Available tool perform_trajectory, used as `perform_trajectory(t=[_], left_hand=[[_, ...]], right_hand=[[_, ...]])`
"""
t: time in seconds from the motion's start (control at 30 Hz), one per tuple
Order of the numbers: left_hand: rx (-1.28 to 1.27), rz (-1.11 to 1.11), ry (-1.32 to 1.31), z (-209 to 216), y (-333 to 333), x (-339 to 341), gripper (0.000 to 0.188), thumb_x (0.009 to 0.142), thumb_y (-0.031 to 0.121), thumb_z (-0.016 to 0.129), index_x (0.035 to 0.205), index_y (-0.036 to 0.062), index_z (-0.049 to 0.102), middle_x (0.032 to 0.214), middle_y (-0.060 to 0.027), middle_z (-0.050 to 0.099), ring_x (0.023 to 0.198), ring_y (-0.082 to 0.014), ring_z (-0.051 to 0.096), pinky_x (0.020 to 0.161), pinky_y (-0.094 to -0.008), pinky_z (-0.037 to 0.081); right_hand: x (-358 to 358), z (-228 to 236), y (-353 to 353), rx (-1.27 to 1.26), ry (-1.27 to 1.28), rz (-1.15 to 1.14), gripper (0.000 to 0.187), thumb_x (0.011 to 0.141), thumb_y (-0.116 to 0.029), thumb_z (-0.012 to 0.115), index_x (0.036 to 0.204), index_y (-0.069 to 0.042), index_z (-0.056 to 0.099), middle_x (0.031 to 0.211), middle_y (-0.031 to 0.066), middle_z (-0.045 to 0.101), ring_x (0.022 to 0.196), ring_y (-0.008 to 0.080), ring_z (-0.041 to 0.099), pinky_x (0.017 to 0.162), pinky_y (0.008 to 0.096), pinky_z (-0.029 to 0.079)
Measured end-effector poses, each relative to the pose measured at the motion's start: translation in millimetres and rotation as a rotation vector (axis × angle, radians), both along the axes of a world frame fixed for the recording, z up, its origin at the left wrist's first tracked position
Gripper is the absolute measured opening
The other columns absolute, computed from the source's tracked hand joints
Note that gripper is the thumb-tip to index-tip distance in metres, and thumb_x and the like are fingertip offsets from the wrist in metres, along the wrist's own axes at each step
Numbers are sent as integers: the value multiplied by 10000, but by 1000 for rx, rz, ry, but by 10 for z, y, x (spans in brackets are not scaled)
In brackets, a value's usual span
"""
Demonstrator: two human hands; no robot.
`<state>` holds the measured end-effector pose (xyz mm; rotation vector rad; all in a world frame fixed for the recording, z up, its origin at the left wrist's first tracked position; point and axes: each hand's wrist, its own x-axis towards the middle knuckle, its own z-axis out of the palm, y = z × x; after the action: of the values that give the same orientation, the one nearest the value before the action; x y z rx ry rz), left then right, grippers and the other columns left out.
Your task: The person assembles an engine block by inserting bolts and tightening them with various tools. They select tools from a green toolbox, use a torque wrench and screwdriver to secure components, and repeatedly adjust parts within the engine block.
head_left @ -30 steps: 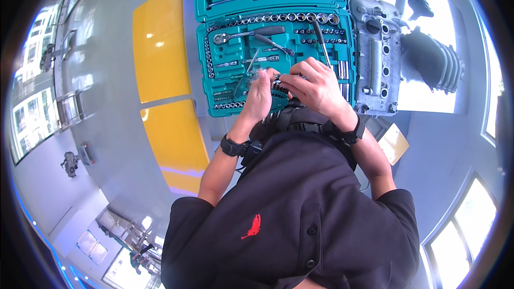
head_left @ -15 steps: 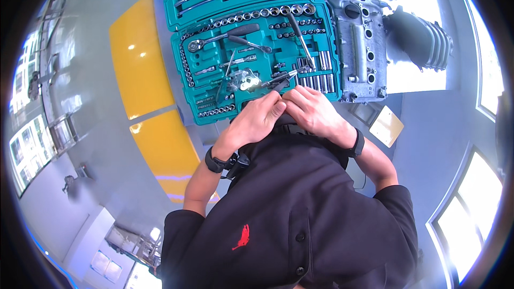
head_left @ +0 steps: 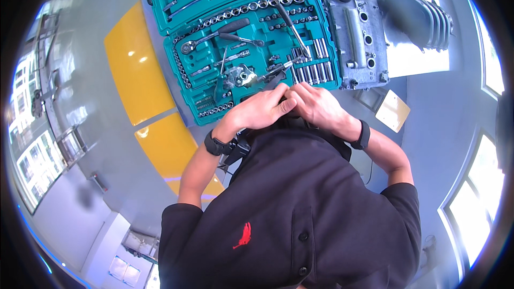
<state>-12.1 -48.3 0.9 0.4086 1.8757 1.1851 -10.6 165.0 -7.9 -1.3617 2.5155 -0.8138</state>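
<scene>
Both hands, left (head_left: 261,111) and right (head_left: 316,108), have drawn back from the teal case (head_left: 251,48); fingers clenched together, perhaps hiding something small.

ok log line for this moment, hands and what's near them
left hand | touching right hand | at near edge of teal tool case | held item hidden | engine cover beside case

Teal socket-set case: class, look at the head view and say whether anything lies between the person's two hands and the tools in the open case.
Nothing visible does. The left hand and right hand meet at the near edge of the open teal plastic socket-set case, directly beside its loose metal tools. What the fingers hold is hidden.
</scene>
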Motion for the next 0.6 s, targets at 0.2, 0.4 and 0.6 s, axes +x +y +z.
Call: perform_trajectory(t=[0.2,0.4,0.6], left_hand=[[22,-50,6,-100,-98,-14,552,872,228,698,1303,24,419,1245,-182,577,1168,-307,565,966,-385,431],[48,-31,-66,-69,-118,-24,516,847,168,707,1267,13,449,1207,-179,593,1144,-315,578,960,-392,437],[91,-36,-17,-101,-112,6,468,840,157,708,1226,21,481,1161,-177,610,1122,-325,589,950,-395,445]], right_hand=[[-153,62,107,-137,-424,-168,294,820,-29,663,1104,-20,590,818,99,643,750,253,671,674,358,553],[-128,175,134,-393,-923,-394,355,846,-14,698,1163,-8,538,883,77,668,853,161,676,782,301,545],[-128,260,81,-249,-923,-221,222,875,-76,701,1058,-15,590,837,29,633,746,92,585,648,267,468]])
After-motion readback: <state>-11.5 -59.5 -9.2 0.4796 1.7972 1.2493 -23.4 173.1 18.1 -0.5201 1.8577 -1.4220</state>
